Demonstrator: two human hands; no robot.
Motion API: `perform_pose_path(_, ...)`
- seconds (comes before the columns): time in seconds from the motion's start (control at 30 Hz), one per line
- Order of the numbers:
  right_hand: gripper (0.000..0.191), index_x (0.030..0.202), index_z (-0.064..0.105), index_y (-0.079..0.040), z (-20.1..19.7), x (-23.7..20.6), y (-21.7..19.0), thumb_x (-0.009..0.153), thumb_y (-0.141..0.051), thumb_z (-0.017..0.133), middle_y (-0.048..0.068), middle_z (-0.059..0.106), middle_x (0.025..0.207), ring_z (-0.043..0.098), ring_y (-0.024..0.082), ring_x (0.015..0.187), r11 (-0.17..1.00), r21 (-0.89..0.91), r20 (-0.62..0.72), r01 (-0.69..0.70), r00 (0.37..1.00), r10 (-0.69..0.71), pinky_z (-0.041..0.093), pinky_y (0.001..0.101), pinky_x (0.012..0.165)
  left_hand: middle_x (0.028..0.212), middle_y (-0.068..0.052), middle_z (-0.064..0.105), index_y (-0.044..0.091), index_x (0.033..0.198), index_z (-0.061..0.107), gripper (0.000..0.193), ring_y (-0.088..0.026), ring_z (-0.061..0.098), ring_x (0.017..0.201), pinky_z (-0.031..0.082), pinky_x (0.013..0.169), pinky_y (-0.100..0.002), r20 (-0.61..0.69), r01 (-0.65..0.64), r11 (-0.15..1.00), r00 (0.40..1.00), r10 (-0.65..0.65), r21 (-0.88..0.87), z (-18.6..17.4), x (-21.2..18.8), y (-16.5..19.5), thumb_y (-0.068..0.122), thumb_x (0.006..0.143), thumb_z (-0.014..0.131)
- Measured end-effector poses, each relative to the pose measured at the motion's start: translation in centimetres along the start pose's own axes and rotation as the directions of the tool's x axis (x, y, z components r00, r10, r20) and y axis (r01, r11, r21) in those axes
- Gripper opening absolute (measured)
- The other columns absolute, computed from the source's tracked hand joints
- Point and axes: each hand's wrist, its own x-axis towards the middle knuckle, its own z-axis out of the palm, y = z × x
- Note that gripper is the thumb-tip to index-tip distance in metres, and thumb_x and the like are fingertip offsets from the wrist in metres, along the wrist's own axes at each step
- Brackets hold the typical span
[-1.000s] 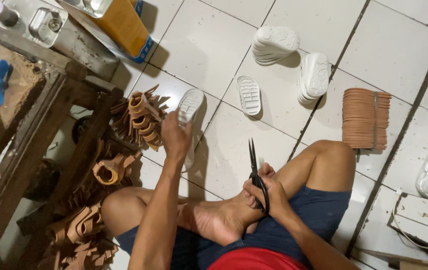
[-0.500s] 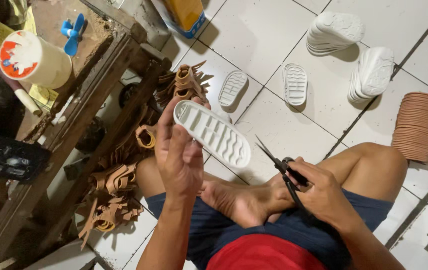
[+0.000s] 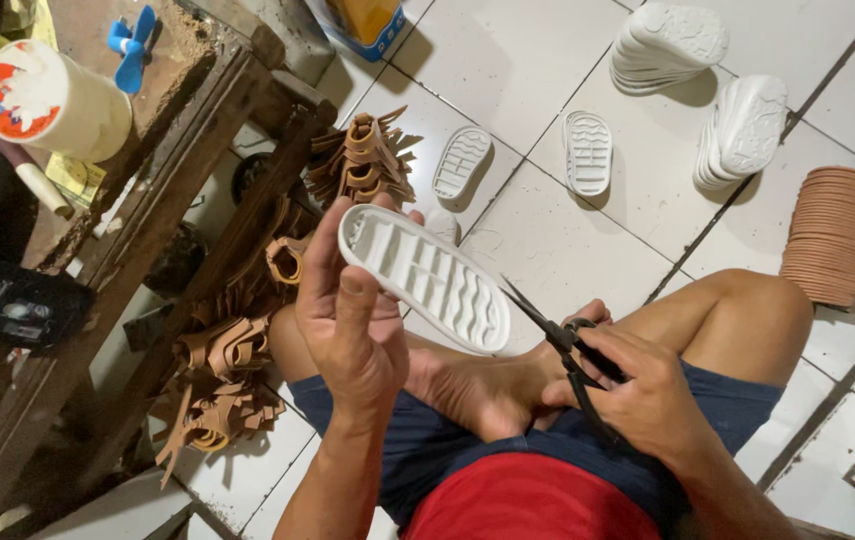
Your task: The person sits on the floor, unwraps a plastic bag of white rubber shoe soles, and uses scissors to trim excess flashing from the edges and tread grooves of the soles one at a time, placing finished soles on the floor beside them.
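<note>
The white shoe sole (image 3: 426,275) has been lifted a little closer and is now held higher than half a second ago. It is gripped at one end by the left hand (image 3: 350,325), fingers curled around it. The black scissors (image 3: 570,352) are held in the right hand (image 3: 638,390), closed on the handles, blade tips just beside the sole, above the lap.

The person wears dark blue shorts (image 3: 508,450) and, just below them at the picture's lower edge, a red shirt (image 3: 533,500). Arms, legs and feet are bare.
</note>
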Motion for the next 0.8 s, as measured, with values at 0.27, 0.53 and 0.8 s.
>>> perform_pose_path(0.27,0.019,0.081,0.076,-0.008,-0.5,0.7,-0.7,0.074,-0.023,0.085,0.002,0.061,0.073,0.06,0.014,0.062,0.925,-0.206,0.096,0.32,0.947,-0.307,0.048,0.0309,0.055,0.148,-0.028,0.057,-0.008,0.152,0.045,0.065,-0.035,0.059,0.139,0.048,0.123,-0.055,0.028,0.086,0.993,0.996,-0.088,0.08,0.7,-1.4,-0.5,0.027,0.105,0.072)
perform_pose_path(0.53,0.007,0.086,0.074,-0.003,-0.2,1.5,-1.6,0.08,-0.006,0.075,0.009,0.068,0.087,0.067,0.021,0.074,0.908,-0.292,0.058,0.3,0.953,-0.296,0.054,0.0342,0.063,0.145,-0.03,0.06,-0.01,0.151,0.045,0.066,-0.036,0.065,0.131,0.051,0.119,-0.05,0.065,0.151,0.974,0.984,-0.163,0.168,0.2,-2.1,-0.4,0.024,0.103,0.073)
perform_pose_path(0.8,0.011,0.083,0.069,0.005,-0.2,2.7,-2.8,0.081,-0.003,0.078,0.008,0.065,0.076,0.062,0.019,0.061,0.942,-0.282,0.029,0.184,0.983,-0.183,0.05,0.0341,0.054,0.145,-0.028,0.061,-0.013,0.151,0.045,0.064,-0.028,0.06,0.135,0.048,0.117,-0.037,0.044,0.237,0.955,0.968,-0.249,0.179,-0.2,-3.3,-0.7,0.019,0.102,0.071)
